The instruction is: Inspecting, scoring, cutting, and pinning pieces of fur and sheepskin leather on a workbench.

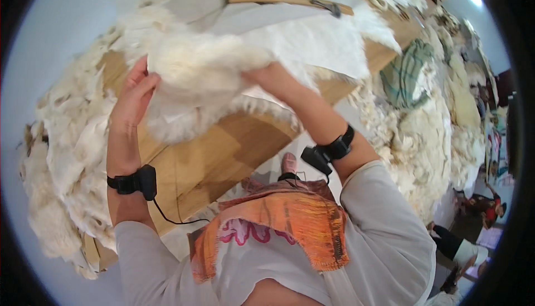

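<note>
A fluffy cream-white fur pelt (203,64) is held up between my two hands above a wooden table. My left hand (135,91) closes thumb and fingers on the pelt's left edge. At the pelt's right side, my right hand (267,79) grips it; those fingers are smeared by motion and partly sunk in the fur. Part of the pelt hangs down toward the table's near side. Beyond it, white fur sheets (329,41) lie spread with fur edges showing. On top of them rests a long wooden stick (278,0) with a dark fitting and a cord.
Bare wood shows on the table (223,150). Piles of pelts (72,161) rise at the left, with more heaps (412,139) at the right. A green checked cloth (409,75) lies on the right heap. Other people (487,208) are at the far right.
</note>
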Available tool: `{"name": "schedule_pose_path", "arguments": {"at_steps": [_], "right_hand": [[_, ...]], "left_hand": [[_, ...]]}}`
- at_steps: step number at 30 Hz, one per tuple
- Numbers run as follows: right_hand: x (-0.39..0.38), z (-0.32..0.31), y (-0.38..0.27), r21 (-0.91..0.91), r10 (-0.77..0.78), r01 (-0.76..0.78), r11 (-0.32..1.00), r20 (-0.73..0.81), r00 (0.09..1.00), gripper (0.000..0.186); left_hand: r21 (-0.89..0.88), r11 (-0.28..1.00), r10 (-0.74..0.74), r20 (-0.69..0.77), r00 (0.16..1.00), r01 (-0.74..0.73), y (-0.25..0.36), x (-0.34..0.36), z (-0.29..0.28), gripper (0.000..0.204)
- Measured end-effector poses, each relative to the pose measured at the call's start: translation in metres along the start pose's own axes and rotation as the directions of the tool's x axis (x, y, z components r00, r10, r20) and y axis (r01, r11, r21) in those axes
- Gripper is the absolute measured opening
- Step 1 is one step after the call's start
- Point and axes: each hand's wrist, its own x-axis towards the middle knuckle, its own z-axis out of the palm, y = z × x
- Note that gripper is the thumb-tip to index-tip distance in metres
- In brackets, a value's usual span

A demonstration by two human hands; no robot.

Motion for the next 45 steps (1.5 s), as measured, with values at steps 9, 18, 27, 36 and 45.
{"name": "schedule_pose_path", "arguments": {"at_steps": [9, 18, 27, 36, 45], "right_hand": [[-0.083, -0.203, -0.016, -0.803, -0.326, 0.518, 0.293, 0.426, 0.844, 0.043], [-0.08, -0.258, 0.055, -0.649, -0.136, 0.135, 0.749, 0.049, 0.99, 0.039], [0.017, -0.204, 0.094, -0.405, 0.002, 0.049, 0.913, 0.124, 0.992, 0.039], [-0.071, -0.274, 0.027, -0.775, 0.033, 0.157, 0.612, 0.223, 0.974, 0.02], [0.056, -0.242, 0.101, -0.444, -0.069, 0.522, 0.728, 0.71, 0.701, 0.017]], "left_hand": [[0.287, 0.855, 0.268, 0.469, 0.842, -0.432, -0.088, 0.084, 0.147, 0.023], [0.584, 0.754, -0.39, 0.033, 0.92, 0.299, -0.121, 0.095, 0.223, 0.03], [0.486, 0.871, 0.064, 0.037, 0.997, -0.074, -0.141, 0.094, 0.268, 0.037], [0.148, 0.964, -0.263, 0.393, 0.881, 0.222, -0.167, 0.034, 0.357, 0.039], [0.376, 0.763, -0.421, -0.329, 0.845, 0.526, -0.18, 0.002, 0.391, 0.037]]}}
